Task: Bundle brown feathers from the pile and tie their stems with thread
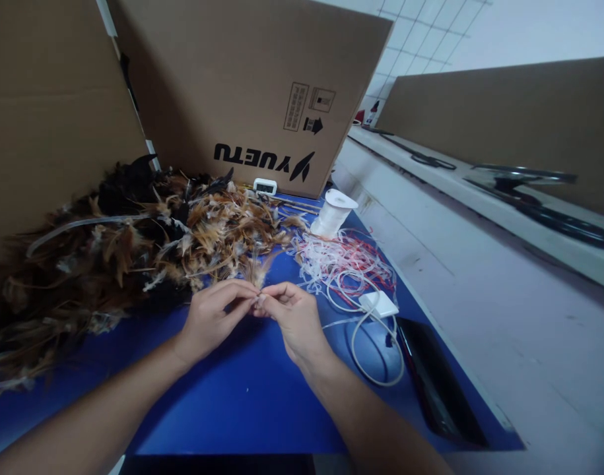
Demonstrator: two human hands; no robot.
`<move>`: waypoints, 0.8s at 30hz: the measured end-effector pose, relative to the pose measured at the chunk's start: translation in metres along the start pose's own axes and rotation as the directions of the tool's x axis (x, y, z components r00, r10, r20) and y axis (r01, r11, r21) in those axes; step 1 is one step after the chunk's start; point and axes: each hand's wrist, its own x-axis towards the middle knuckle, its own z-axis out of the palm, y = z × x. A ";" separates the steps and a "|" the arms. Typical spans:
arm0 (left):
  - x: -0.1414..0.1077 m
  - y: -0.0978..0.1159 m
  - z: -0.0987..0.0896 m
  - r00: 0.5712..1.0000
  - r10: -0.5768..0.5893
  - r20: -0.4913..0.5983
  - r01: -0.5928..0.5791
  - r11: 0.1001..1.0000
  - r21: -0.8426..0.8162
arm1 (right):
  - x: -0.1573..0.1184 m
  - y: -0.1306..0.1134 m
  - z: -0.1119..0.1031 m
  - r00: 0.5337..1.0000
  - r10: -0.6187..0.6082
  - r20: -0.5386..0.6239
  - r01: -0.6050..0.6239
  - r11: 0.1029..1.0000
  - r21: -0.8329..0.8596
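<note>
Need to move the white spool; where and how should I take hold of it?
Probably around the spool, just below its wide top rim, with the right hand from above and the right: it looks roughly upright, tangled strands lie before it, and the cardboard box stands behind.

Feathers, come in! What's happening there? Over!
Left grip and right grip meet, pinching feather tuft. Feather heap close ahead. Tangled strands off right, not blocking.

This looks like a craft workshop; whether it belongs to a home cannot be told. A blue worktable (pixel 262 402) fills the lower middle of the frame, brown feathers (pixel 121 244) heap up at the left, a white spool (pixel 331 214) and tangled strands (pixel 326 260) sit right of centre, and printed cardboard (pixel 252 79) stands at the top
</note>
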 end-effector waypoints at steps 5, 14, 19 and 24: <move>0.001 -0.002 0.001 0.999 -0.023 0.035 0.024 1.000 -0.018 | 0.002 0.000 -0.001 1.000 0.007 0.002 -0.007 0.999 -0.037; 0.002 -0.004 0.001 0.999 -0.032 0.043 0.032 0.999 -0.017 | 0.005 0.003 -0.004 1.000 0.019 0.006 -0.019 0.998 -0.063; 0.004 -0.005 0.001 0.991 -0.104 0.085 0.109 0.992 -0.057 | 0.007 0.005 -0.006 0.999 0.034 0.008 -0.034 0.996 -0.086; 0.002 -0.012 0.004 0.954 -0.255 0.157 0.271 0.958 -0.095 | 0.010 0.007 -0.009 0.999 0.024 0.027 -0.019 0.984 -0.178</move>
